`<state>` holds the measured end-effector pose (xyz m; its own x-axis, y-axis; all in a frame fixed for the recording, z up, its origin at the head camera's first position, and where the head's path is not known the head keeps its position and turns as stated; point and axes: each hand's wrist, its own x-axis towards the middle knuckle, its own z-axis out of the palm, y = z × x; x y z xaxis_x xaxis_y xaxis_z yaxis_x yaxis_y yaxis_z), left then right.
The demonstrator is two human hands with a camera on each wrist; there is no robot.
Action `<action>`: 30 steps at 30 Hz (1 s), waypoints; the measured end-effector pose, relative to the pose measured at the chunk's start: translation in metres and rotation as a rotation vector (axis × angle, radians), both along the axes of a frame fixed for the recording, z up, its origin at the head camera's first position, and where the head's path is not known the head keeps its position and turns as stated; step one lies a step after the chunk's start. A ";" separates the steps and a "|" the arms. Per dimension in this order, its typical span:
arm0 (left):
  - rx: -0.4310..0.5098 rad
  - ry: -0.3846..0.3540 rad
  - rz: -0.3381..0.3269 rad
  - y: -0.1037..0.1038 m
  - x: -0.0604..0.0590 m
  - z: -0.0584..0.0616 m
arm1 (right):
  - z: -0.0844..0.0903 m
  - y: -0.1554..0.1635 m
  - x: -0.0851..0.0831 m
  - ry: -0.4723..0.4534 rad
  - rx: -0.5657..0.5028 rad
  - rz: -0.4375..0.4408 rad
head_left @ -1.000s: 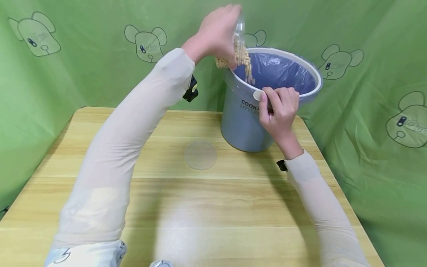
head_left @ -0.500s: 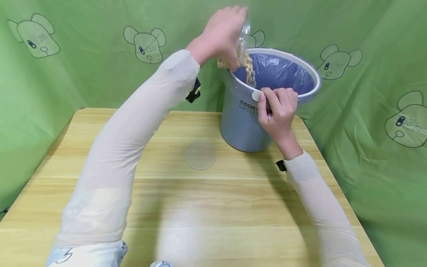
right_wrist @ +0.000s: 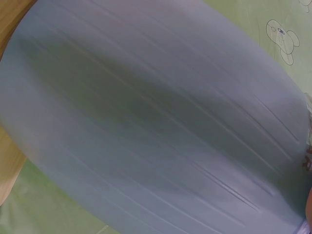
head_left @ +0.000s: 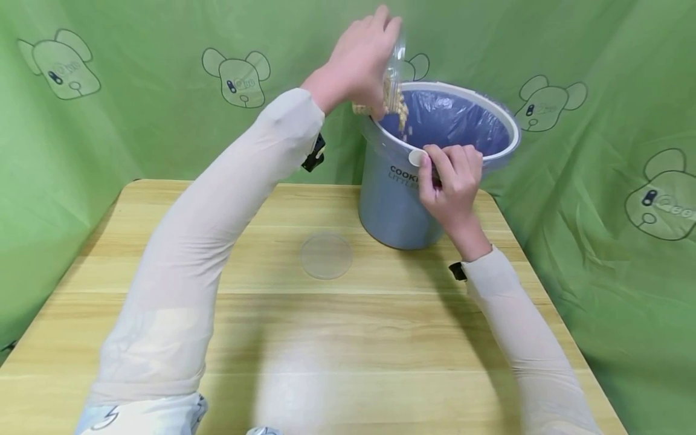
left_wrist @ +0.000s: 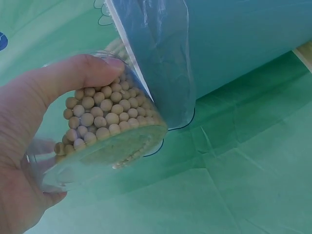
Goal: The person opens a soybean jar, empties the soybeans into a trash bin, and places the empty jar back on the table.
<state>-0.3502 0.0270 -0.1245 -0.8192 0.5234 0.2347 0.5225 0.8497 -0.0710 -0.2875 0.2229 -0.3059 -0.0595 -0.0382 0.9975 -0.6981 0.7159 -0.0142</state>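
My left hand [head_left: 356,63] grips a clear jar [left_wrist: 105,129] of beads [left_wrist: 97,119], tipped over the bin [head_left: 402,199] rim. My right hand [head_left: 451,178] pinches a white disc [head_left: 417,157] against the near rim. A clear lid [head_left: 326,255] lies on the table [head_left: 380,338], left of the bin.

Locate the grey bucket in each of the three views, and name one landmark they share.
Head: the grey bucket stands at the table's far right, upper centre of the picture.
Left wrist: its wall fills the top right, plastic liner draped over the rim.
Right wrist: its wall fills nearly the whole picture.
Shared landmark: the green cloth printed with bear heads.
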 end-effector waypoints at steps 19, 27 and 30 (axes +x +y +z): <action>-0.038 0.139 -0.110 -0.003 0.005 -0.013 | -0.002 0.002 -0.004 0.005 0.001 -0.001; -0.091 0.221 -0.147 -0.002 0.010 -0.016 | 0.000 0.003 -0.004 0.011 -0.007 -0.002; -0.090 0.229 -0.157 -0.001 0.010 -0.016 | 0.000 0.003 -0.003 0.006 -0.008 -0.004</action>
<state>-0.3402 0.0257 -0.1403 -0.6577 0.6663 0.3514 0.6085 0.7449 -0.2735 -0.2906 0.2263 -0.3059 -0.0532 -0.0305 0.9981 -0.6956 0.7183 -0.0151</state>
